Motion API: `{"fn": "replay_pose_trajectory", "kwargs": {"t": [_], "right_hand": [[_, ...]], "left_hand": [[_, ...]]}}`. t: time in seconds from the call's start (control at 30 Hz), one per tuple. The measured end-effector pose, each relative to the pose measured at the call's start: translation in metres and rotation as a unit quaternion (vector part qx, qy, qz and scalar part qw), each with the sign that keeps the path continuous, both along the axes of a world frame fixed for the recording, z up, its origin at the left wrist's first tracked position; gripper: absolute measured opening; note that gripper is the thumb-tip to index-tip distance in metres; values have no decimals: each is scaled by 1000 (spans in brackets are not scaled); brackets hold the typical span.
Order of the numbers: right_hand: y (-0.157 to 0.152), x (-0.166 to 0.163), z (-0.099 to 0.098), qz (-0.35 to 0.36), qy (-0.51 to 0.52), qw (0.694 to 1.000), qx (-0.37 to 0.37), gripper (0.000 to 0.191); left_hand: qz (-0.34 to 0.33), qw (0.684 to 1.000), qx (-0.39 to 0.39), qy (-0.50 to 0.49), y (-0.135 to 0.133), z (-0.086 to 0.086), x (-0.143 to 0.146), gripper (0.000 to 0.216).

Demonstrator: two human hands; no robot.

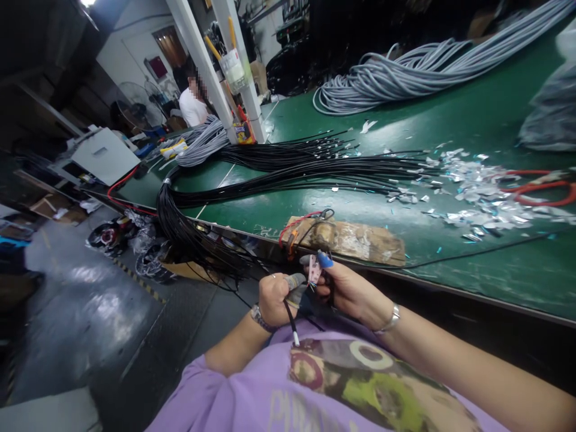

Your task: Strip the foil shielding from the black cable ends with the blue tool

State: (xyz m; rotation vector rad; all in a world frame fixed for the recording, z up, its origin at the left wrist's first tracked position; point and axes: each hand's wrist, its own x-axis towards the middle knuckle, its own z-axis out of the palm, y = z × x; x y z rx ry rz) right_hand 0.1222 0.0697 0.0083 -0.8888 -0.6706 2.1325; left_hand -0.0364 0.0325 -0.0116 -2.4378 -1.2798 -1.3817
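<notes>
My left hand (274, 299) is closed around a thin black cable (290, 321) whose white-tipped end points down toward my purple shirt. My right hand (344, 288) is closed too, pinching a small pinkish tool (315, 271) against the cable near my left thumb; a blue cap covers one fingertip. Both hands sit close together just below the front edge of the green table (315, 210). A long bundle of black cables (288, 174) lies across the table and droops over its left edge.
A taped cardboard block (360, 240) with red wires sits at the table edge above my hands. Foil scraps (472, 192) litter the right side beside a red cable loop (544, 187). Grey cable coils (405, 72) lie at the back. A person in white (192, 105) works far left.
</notes>
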Motion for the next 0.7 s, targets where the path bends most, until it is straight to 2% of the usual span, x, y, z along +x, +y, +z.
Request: {"fn": "replay_pose_trajectory", "kwargs": {"t": [0.17, 0.33, 0.47, 0.7], "right_hand": [[1, -2, -1, -25, 2, 1000, -16, 50], [0, -4, -1, -33, 3, 999, 2, 47], [-1, -4, -2, -38, 3, 999, 7, 49], [-4, -2, -1, -18, 8, 999, -26, 49]], "left_hand": [[-16, 1000, -16, 0, -1, -3, -1, 21], [-29, 998, -55, -1, -1, -6, -3, 18], [-32, 999, -41, -3, 0, -7, -3, 16], [-36, 999, -24, -17, 0, -3, 0, 18]]}}
